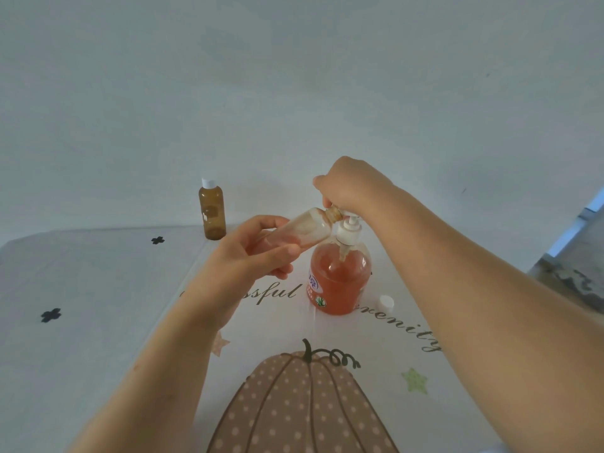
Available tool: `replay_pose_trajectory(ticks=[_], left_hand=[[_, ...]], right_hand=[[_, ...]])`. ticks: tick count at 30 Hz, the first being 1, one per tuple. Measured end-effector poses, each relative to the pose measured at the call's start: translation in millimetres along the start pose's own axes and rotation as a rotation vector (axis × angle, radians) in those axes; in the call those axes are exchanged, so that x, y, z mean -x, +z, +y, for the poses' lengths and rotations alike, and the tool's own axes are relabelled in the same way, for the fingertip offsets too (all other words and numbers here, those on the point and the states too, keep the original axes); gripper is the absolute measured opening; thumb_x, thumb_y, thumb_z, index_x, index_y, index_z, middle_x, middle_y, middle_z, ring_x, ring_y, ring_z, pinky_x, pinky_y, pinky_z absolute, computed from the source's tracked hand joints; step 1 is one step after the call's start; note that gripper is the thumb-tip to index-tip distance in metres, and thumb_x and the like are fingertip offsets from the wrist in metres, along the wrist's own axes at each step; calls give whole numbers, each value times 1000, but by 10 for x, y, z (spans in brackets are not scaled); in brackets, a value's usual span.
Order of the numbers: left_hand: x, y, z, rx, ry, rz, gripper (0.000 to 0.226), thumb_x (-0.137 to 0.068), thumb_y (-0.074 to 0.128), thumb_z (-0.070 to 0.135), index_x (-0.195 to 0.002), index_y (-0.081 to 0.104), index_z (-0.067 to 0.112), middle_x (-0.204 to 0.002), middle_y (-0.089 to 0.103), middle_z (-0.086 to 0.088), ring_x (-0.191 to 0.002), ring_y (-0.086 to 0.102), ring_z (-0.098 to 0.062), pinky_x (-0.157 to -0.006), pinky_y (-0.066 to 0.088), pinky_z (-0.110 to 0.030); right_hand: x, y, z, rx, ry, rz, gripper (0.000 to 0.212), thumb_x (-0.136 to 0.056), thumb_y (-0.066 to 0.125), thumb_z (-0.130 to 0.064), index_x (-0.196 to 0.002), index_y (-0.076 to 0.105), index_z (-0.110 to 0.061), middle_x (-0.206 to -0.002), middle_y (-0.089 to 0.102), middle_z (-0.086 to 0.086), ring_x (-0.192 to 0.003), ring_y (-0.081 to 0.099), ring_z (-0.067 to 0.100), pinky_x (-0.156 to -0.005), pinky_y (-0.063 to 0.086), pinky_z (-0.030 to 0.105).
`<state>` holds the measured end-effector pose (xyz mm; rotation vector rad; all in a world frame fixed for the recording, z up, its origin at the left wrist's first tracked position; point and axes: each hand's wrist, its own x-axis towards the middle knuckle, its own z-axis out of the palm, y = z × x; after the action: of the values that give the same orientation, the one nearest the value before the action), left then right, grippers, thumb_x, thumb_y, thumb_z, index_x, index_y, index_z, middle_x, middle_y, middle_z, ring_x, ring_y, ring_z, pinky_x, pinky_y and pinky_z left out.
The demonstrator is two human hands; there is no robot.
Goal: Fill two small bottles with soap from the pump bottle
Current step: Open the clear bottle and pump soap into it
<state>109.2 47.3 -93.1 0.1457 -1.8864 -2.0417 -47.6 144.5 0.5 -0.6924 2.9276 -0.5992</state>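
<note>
1. Left hand (258,246) grips the clear bottle (300,232), fingers curled round its lower half; its long axis tilts, mouth pointing up-right at the spout.
2. Right hand (353,188) curls over the pump bottle's (340,276) head.
3. Two small bottles (the amber bottle (212,212) stands capped, far left); one pump bottle; one loose cap (386,302) on the table (98,322).

The left forearm (163,354) comes in from the lower left of the frame and the right forearm (474,289) from the lower right, both unclothed. The left grip (258,246) and right grip (349,188) are bare hands. A pale sliver (496,450) at the bottom right edge could be a sleeve; unclear.
</note>
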Motion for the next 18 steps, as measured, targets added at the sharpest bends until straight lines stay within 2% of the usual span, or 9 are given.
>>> replay_pose_trajectory(ticks=[2, 4, 8, 11, 18], left_hand=[[-6, -2, -6, 0, -6, 5, 37, -73, 77, 20, -108, 67, 17, -86, 70, -4, -73, 65, -19, -71, 55, -27], [-6, -1, -4, 0, -15, -3, 37, -73, 76, 21, -108, 67, 17, -88, 71, -4, -73, 66, -20, -72, 55, -28], [-8, -10, -8, -10, -25, -6, 38, -75, 81, 12, -110, 66, 13, -84, 71, -2, -73, 66, -19, -72, 58, -28], [-17, -32, -12, -25, -42, -6, 41, -73, 76, 17, -112, 66, 12, -83, 71, 1, -73, 66, -19, -72, 57, -26], [-3, -41, -10, -37, -28, -14, 40, -72, 75, 17, -111, 66, 11, -83, 70, 1, -73, 65, -18, -73, 57, -28]], right_hand=[[-14, 11, 3, -29, 23, -19, 30, -90, 48, -17, -94, 76, -9, -71, 69, 7, -57, 58, 23, -59, 42, 26], [-39, 30, 20, -51, 36, -36, 31, -91, 48, -16, -97, 77, -7, -72, 69, 8, -60, 60, 24, -63, 44, 28], [-92, 101, 87, -67, 47, -52, 31, -88, 50, -16, -98, 77, -8, -88, 75, 10, -73, 65, 27, -68, 47, 31], [-139, 168, 117, -81, 50, -45, 30, -86, 50, -17, -96, 77, -9, -94, 75, 10, -84, 70, 29, -72, 50, 32], [-180, 220, 136, -91, 31, -13, 28, -84, 50, -17, -93, 76, -10, -92, 75, 7, -78, 67, 27, -64, 46, 29]])
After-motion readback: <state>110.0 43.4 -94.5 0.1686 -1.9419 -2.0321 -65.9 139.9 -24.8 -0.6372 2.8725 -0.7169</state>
